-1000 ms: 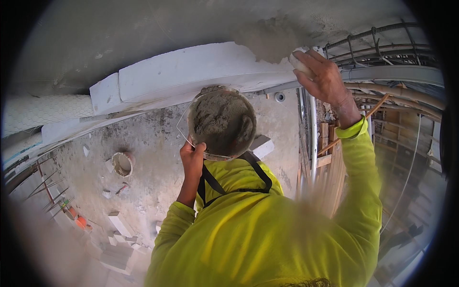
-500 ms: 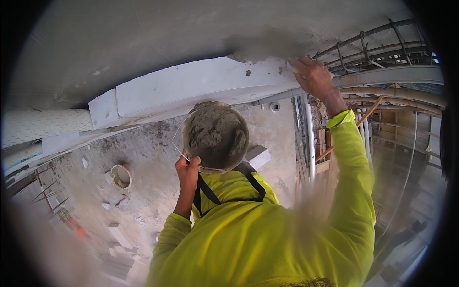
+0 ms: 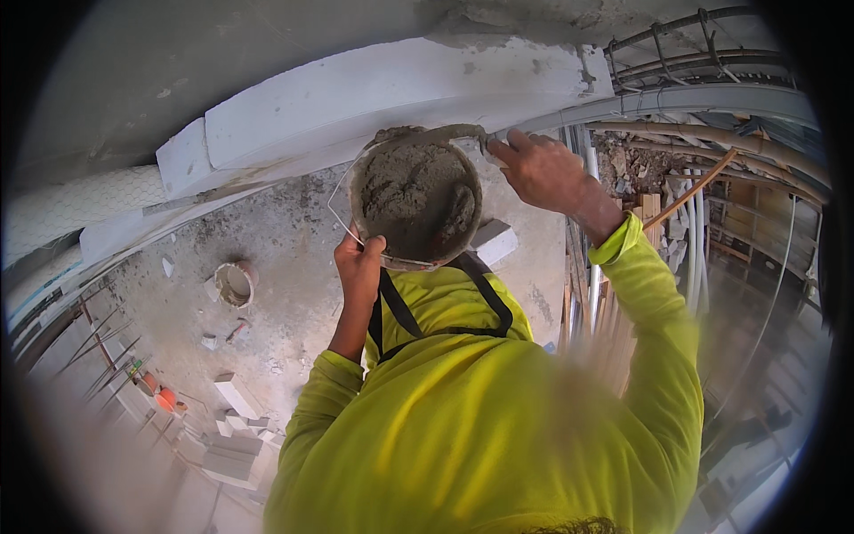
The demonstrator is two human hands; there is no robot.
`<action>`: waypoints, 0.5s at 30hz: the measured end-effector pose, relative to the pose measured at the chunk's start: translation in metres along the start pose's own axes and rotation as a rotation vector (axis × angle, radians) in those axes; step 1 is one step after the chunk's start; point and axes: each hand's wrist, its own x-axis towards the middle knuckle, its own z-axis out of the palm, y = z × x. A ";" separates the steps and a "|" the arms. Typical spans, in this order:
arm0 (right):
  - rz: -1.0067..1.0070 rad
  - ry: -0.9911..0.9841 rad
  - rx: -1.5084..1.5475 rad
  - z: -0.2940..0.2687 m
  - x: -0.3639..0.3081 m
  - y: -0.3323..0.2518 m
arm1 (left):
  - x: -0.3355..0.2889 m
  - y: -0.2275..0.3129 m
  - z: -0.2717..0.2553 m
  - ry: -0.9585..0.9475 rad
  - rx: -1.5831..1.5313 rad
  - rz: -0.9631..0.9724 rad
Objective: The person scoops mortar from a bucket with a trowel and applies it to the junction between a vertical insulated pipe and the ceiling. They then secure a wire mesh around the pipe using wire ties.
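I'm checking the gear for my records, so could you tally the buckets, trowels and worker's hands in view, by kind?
Buckets: 2 (held bucket; smaller-looking bucket on the floor)
Trowels: 1 (trowel in the right hand)
Hands: 2 (right hand; left hand at the held bucket's edge)
Total: 5

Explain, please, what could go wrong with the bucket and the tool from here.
The bucket might tip: the left hand grips it at one side only, and any support beneath is hidden. Some grey mix could spill, because the right hand holds the tool at the bucket's edge.
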 end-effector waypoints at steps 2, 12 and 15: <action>0.007 -0.084 -0.045 0.061 0.024 -0.019 | -0.002 -0.001 0.001 -0.022 0.015 -0.013; 0.077 -0.285 0.216 0.083 -0.019 -0.040 | -0.015 -0.004 0.010 -0.071 0.035 0.042; 0.023 -0.434 0.456 0.104 -0.014 -0.068 | -0.016 -0.005 0.016 -0.083 0.025 0.053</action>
